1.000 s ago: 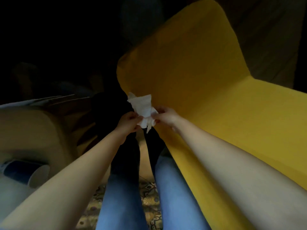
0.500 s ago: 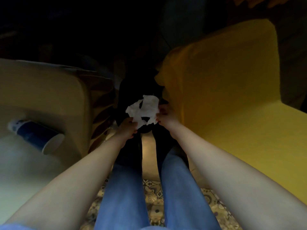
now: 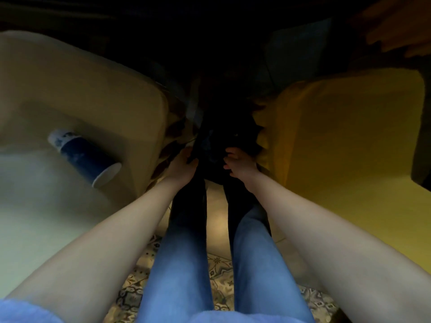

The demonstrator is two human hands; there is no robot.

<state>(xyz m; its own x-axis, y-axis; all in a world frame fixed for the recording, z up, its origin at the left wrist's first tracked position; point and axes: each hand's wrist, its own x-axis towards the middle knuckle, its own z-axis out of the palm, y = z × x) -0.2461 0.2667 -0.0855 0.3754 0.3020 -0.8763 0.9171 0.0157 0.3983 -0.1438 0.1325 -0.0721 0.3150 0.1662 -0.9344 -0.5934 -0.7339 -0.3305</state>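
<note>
A black bag (image 3: 221, 134) sits low between two chairs, very dark and hard to read. My left hand (image 3: 184, 164) grips the left edge of its opening, with the fingers curled over the dark fabric. My right hand (image 3: 240, 167) is at the right edge, its fingers curled against the fabric there. No white tissue is visible; the inside of the bag is too dark to see into.
A cream chair (image 3: 81, 94) stands on the left with a dark blue paper cup (image 3: 84, 157) lying on its seat. A yellow chair (image 3: 338, 136) stands on the right. My legs in blue jeans (image 3: 184, 264) stretch over a patterned rug (image 3: 221, 283).
The crumpled white tissue that both hands held over the bag is gone from view. Both hands have dropped to the bag's opening, and the view has swung left.
</note>
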